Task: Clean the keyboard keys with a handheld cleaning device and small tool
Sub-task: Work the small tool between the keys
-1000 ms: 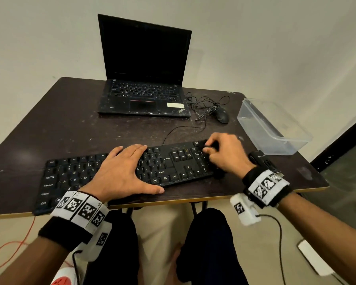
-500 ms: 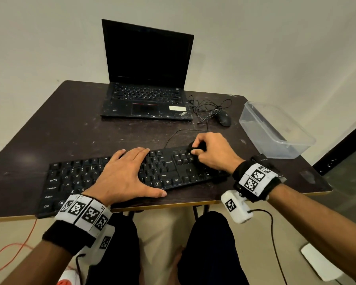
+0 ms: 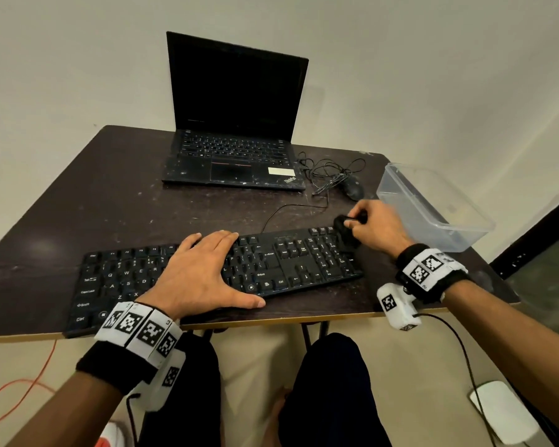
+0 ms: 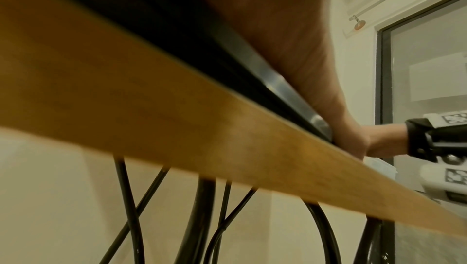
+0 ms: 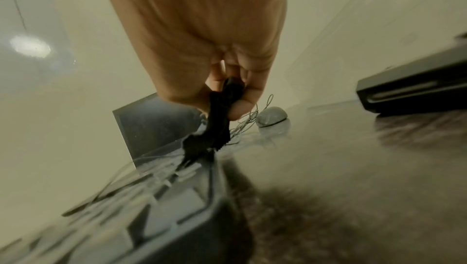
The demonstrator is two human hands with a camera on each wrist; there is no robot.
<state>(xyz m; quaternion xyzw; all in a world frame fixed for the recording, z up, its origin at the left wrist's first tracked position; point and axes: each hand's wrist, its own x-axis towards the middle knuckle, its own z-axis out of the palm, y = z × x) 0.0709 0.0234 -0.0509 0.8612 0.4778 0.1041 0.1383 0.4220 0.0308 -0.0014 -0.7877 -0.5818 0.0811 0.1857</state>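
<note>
A black keyboard [image 3: 291, 262] lies along the front of the dark table [image 3: 110, 204]. My left hand [image 3: 204, 272] lies flat on its middle keys, fingers straight, thumb on the table beside the front edge. My right hand [image 3: 375, 227] pinches a small black brush [image 3: 344, 232] whose bristles touch the keyboard's far right corner. In the right wrist view the brush [image 5: 217, 126] hangs from the fingertips [image 5: 242, 106] onto the keyboard [image 5: 161, 214]. The left wrist view shows only the table edge [image 4: 202, 128], the keyboard's front rim [image 4: 278, 84] and my palm.
An open black laptop [image 3: 236, 156] stands at the back. A wired mouse [image 3: 352, 188] and tangled cable lie to its right. A clear plastic container [image 3: 433, 208] sits at the table's right edge. A black device [image 5: 417, 92] lies on the table to the right.
My right hand with the brush has moved from the number-pad keys right and back to the keyboard's far right corner. The left hand has stayed flat on the keys.
</note>
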